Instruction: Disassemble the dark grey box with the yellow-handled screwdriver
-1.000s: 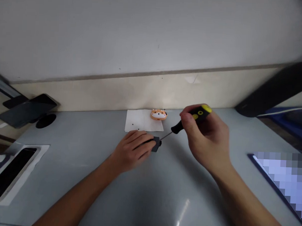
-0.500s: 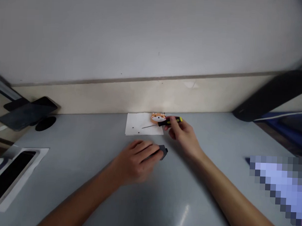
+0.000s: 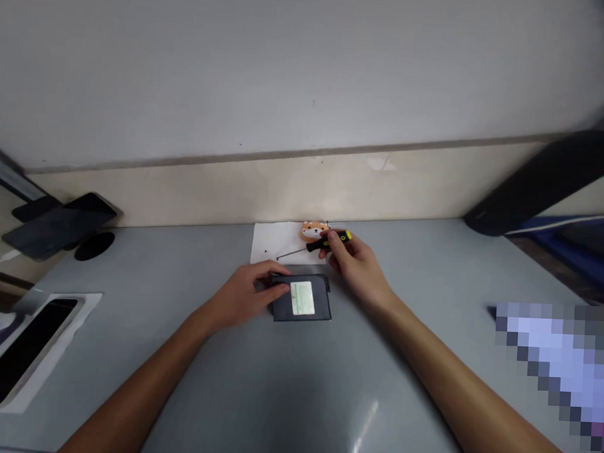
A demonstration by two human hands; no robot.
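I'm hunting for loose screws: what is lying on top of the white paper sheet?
On the white paper: two tiny dark specks, the screwdriver shaft, an orange animal figure. The right hand hides its right corner.
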